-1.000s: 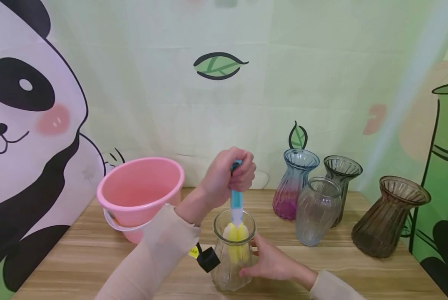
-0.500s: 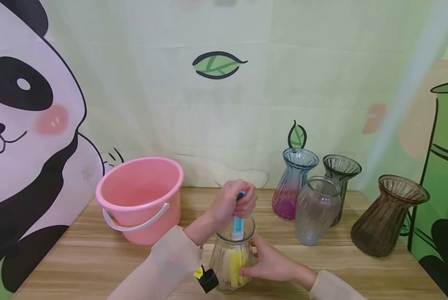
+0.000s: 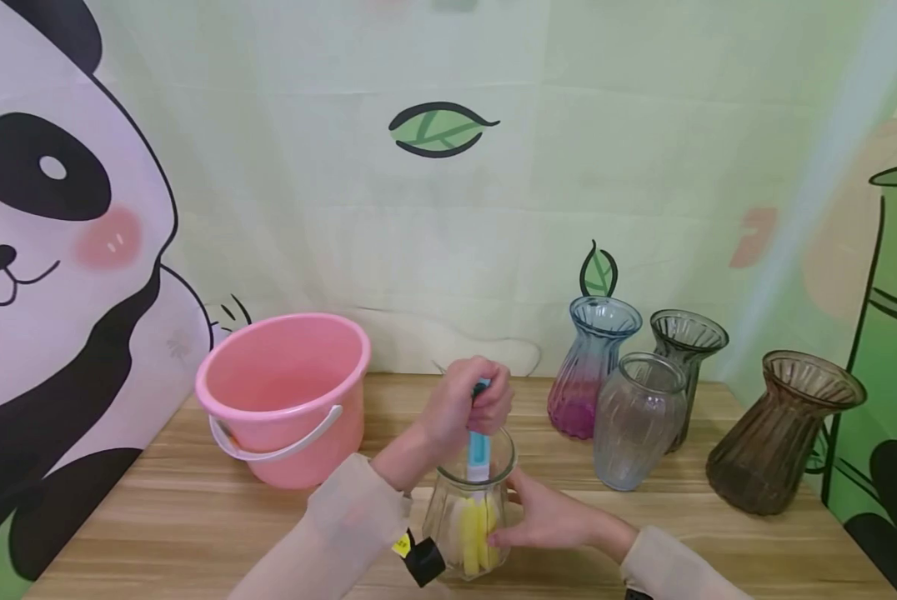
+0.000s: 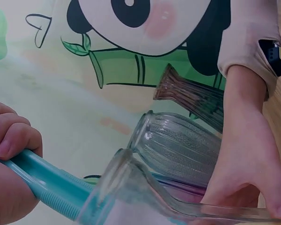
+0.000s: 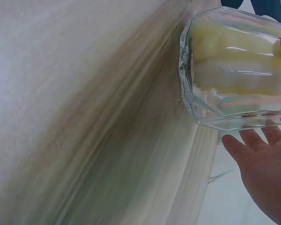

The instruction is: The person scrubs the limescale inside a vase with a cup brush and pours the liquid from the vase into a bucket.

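In the head view, my left hand [image 3: 467, 404] grips the blue handle of a sponge bottle brush [image 3: 479, 454] from above. Its yellow-and-white sponge head [image 3: 471, 533] is down inside a clear glass vase [image 3: 438, 521], close to the bottom. My right hand [image 3: 549, 512] holds the vase's right side, thumb in front and fingers partly hidden behind the glass. The left wrist view shows curled fingers [image 4: 18, 133] around the teal handle [image 4: 51, 183]. Through the faceted glass [image 5: 234, 115] in the right wrist view, the sponge shows pressed along the wall.
A pink bucket [image 3: 298, 450] with a white handle stands on the wooden table [image 3: 193, 533] at left. At right are a blue-purple vase [image 3: 579, 387], a clear ribbed vase [image 3: 636, 433], a dark grey vase [image 3: 684, 333] and a brown vase [image 3: 767, 450]. A printed cloth [image 3: 306, 167] hangs behind.
My left hand has pushed the brush downward, taking the sponge from the vase's mouth to near its bottom. Over the last half second, both hands have stayed almost still around the vase.
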